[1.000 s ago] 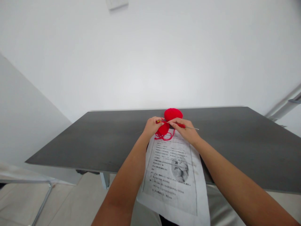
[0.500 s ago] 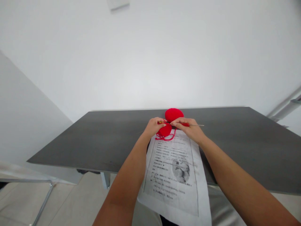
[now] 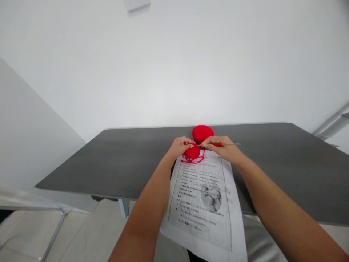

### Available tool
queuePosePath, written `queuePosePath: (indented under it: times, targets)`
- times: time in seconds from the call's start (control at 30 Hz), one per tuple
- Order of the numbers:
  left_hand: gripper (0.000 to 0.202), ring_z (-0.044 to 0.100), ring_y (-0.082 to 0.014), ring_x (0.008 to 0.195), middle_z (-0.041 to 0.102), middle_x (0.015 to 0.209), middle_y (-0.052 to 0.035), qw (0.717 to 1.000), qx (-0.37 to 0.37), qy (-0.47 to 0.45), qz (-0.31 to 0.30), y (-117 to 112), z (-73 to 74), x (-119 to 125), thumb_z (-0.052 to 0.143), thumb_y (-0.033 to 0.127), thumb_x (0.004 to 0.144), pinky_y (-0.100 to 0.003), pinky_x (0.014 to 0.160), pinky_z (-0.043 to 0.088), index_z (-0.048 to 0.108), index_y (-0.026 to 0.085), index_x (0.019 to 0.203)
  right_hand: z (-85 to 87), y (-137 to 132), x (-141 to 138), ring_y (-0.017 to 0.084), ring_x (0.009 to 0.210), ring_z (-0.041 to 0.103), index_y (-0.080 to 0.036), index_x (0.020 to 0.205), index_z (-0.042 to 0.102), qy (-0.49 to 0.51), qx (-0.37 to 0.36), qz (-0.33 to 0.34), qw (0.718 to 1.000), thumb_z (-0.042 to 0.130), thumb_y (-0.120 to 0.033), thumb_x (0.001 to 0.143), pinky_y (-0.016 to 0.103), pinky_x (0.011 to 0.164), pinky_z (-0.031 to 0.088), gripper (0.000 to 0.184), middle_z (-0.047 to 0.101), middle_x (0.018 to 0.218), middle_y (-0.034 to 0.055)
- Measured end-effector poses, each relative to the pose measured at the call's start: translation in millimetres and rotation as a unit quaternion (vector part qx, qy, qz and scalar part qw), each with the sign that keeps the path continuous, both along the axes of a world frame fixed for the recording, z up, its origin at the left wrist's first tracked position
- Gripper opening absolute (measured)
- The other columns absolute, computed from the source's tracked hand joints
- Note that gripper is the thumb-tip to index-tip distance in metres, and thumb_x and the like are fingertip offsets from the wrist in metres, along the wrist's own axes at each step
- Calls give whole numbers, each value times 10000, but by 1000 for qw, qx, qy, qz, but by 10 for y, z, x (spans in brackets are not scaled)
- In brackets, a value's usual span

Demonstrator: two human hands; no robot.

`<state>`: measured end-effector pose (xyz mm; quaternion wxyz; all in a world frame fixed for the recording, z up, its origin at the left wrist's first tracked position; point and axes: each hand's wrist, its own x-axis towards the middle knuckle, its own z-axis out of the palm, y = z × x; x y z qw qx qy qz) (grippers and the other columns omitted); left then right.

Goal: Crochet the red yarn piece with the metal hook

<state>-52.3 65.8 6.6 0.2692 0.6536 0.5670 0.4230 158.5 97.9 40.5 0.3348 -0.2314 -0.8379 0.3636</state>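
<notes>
My left hand (image 3: 181, 147) is closed on a small red crocheted piece (image 3: 193, 151), pinching its upper edge. Something small and yellow shows by its fingertips. Loose red yarn (image 3: 192, 160) loops below the piece, over the top of a printed sheet. Between thumb and fingers, my right hand (image 3: 219, 145) grips a crochet hook with a red handle (image 3: 217, 144); the thin metal shaft sticks out to the right. The hook's tip meets the piece near my left fingertips, too small to make out clearly. Just behind both hands sits a red ball of yarn (image 3: 203, 133).
The printed sheet (image 3: 201, 225), with text and a grey picture, lies over the front edge of the dark table (image 3: 109, 160) and hangs toward my lap. A white wall (image 3: 174, 65) rises behind. A metal frame (image 3: 53, 233) stands at lower left.
My right hand and the hook have shifted slightly right, away from the left hand. The whole view has also moved a little. Both hands keep their grip.
</notes>
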Motion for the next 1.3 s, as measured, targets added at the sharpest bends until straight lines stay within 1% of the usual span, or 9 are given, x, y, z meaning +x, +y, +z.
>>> queuePosePath:
  times: [0.17,0.27,0.5,0.63,0.83,1.0,1.17,1.23,1.3]
  targets:
    - [159,625,-141,721,728,882,-66,991,-73,-110,-8,-28,7,-27,655,182,670,-256,685,481,734,144,803,-69,21,-58,212,812,664,-162,794,719,76,-132,-7,988,670,-413,757,362,809,509,258,731,840,69]
    - [188,605,-125,660,729,864,-70,973,-121,-195,-26,-41,24,-28,675,187,648,-249,643,463,734,135,818,-84,15,-78,212,838,673,-167,813,727,105,-165,-7,981,675,-421,755,366,834,514,266,738,858,75]
    - [211,588,-105,628,703,736,-46,935,-153,-312,-69,-91,97,6,750,202,576,-243,662,436,714,112,764,-54,-25,-95,209,877,679,-203,808,737,137,-114,-16,984,665,-393,779,364,879,509,205,747,872,55]
    - [265,569,-93,572,672,661,-36,918,-189,-337,-85,-114,135,2,795,229,535,-244,640,426,686,94,736,-62,-45,-117,212,870,685,-212,810,735,148,-96,-21,984,663,-392,784,372,879,512,196,751,867,49]
    - [315,585,-90,573,678,669,-43,900,-218,-360,-118,-143,172,-13,834,238,491,-225,619,428,680,88,721,-88,-58,-128,216,864,687,-226,815,736,150,-65,-25,986,650,-387,797,376,865,518,183,750,866,42]
    - [291,579,-89,545,677,648,-51,892,-246,-351,-144,-167,182,-16,833,239,514,-224,598,435,694,86,719,-129,-77,-147,220,876,676,-236,858,744,110,-20,-9,994,628,-409,810,379,866,514,214,745,913,51]
    - [278,615,-111,602,692,670,-59,887,-239,-369,-139,-159,168,14,838,206,490,-249,666,467,698,95,703,-151,-82,-153,222,945,661,-249,927,743,89,5,13,996,593,-405,837,388,915,491,234,732,993,55]
    - [278,620,-116,615,696,674,-61,893,-233,-362,-134,-148,156,31,832,216,502,-254,683,470,706,96,718,-140,-79,-145,218,944,660,-248,943,740,80,1,10,997,579,-395,848,378,911,491,238,733,989,52]
    - [269,615,-117,609,699,679,-62,908,-225,-331,-123,-135,144,45,818,234,530,-257,680,469,714,98,737,-126,-75,-138,216,924,662,-239,938,740,75,-9,4,997,575,-393,849,368,887,501,242,738,960,51]
